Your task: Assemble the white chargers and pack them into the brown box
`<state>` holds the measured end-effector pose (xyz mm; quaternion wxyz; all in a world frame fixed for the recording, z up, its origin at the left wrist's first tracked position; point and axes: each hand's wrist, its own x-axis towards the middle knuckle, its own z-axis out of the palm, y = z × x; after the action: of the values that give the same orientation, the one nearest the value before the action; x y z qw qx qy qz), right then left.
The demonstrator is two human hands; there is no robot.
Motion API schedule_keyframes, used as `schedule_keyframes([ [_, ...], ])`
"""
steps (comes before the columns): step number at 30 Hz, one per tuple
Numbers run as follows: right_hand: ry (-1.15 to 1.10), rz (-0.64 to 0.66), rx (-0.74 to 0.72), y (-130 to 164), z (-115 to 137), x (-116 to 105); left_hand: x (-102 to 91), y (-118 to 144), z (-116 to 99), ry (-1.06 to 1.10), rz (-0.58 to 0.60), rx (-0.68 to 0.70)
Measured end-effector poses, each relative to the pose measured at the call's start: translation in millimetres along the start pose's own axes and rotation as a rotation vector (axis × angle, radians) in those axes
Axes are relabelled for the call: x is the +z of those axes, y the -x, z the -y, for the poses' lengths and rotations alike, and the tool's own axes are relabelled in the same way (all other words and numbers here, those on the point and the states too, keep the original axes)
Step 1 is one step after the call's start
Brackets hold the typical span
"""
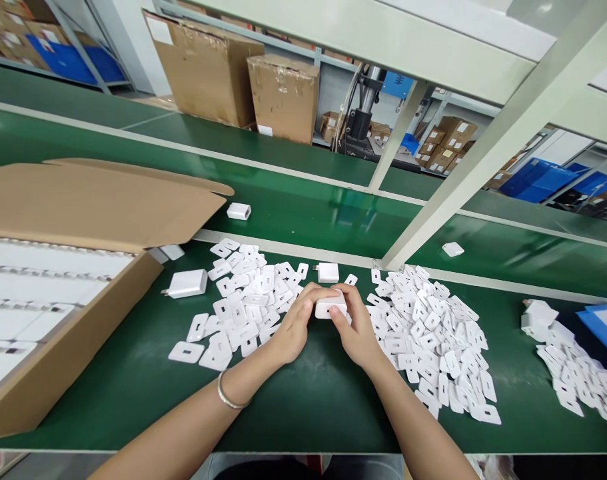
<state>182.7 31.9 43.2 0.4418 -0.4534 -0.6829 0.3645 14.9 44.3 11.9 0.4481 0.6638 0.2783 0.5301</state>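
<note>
Gripping a small white charger (330, 307) between the fingertips of both hands, a worker holds it just above the green table (303, 407) at the centre of the bench, the left hand (294, 327) closed on its left end and the right hand (356, 330) closed on its right end, so the piece sits square and steady in front of the body. Heaps of flat white tabs lie within easy reach on either side: one pile (243, 300) to the left of the hands, a larger pile (433, 340) to the right, and a third (578, 380) at the far right edge beside a blue tray (606, 327). Another charger (186, 283) with its prongs showing rests near the left, by an open cardboard box (58, 280) packed with white rows, seemingly the supply or the destination. One more charger (328, 272) waits just beyond the hands, and two (238, 211) (452, 249) sit on the green belt (308, 213) farther off. A silver bangle (228, 397) circles the left wrist.
</note>
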Motion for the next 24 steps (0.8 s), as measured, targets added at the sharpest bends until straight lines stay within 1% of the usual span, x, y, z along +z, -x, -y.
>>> schedule_keyframes([
  [4,-0.012,0.02,-0.025,1.0,0.3,-1.7,-1.4,-0.5,-0.7,-0.148,-0.003,0.123],
  [7,0.009,0.027,-0.052,1.9,-0.8,-2.7,-1.0,0.6,-2.0,-0.198,-0.028,0.167],
  [9,0.01,0.031,-0.074,1.4,-1.5,-5.0,1.1,2.8,-2.5,-0.182,-0.05,0.18],
  [12,-0.011,0.048,-0.116,-1.7,-3.3,-11.0,6.7,6.7,-1.6,-0.052,-0.093,0.157],
  [13,-0.009,0.055,-0.128,-3.1,-4.3,-13.1,8.8,7.4,-0.8,0.01,-0.098,0.13],
  [15,0.018,0.06,-0.146,-5.8,-7.5,-16.3,11.9,6.3,1.1,0.125,-0.111,0.031],
  [18,0.11,0.075,-0.189,-8.2,-13.4,-18.5,13.4,-2.1,1.7,0.263,-0.176,-0.199],
  [20,0.189,0.077,-0.244,-8.8,-16.6,-19.0,12.2,-10.6,-2.0,0.382,-0.155,-0.345],
  [22,0.234,0.053,-0.306,-9.3,-18.6,-19.5,8.3,-18.4,-9.9,0.459,-0.114,-0.405],
  [23,0.234,0.034,-0.329,-9.8,-19.1,-20.0,4.5,-21.2,-15.4,0.453,-0.126,-0.401],
  [24,0.222,0.023,-0.343,-10.6,-19.5,-20.5,-1.1,-22.6,-22.1,0.422,-0.162,-0.383],
])
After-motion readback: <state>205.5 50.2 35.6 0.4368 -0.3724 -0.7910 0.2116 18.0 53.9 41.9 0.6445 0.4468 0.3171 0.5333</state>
